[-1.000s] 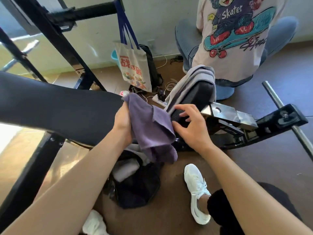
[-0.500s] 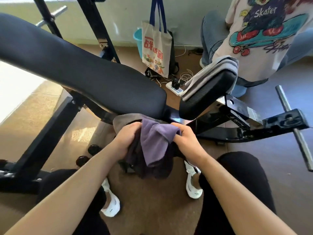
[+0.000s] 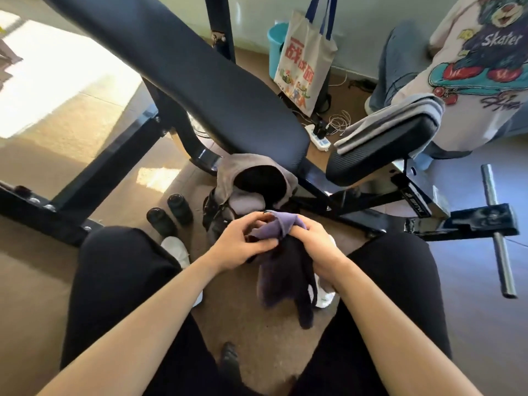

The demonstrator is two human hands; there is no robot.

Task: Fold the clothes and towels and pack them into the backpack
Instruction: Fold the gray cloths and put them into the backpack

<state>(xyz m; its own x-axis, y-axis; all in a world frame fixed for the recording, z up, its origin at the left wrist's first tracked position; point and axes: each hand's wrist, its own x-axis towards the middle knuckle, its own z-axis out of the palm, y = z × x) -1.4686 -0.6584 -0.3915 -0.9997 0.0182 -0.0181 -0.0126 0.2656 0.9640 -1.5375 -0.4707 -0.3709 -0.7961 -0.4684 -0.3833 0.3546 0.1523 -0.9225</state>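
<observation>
The left hand (image 3: 243, 242) and right hand (image 3: 313, 247) each grip soft, limp purple cloth (image 3: 283, 224) over brown floor (image 3: 257, 338), near the open backpack (image 3: 213, 210).

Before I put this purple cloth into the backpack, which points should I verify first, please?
1. Grip: left hand and right hand both hold the cloth. Ok.
2. Cloth folded: it hangs bunched. Not ok.
3. Backpack mouth open: grey fabric covers part of it. Cannot tell.
4. Way to backpack: it lies on the floor just beyond the hands. Ok.
5. Towel packed: it lies folded on the seat pad. Not ok.
</observation>
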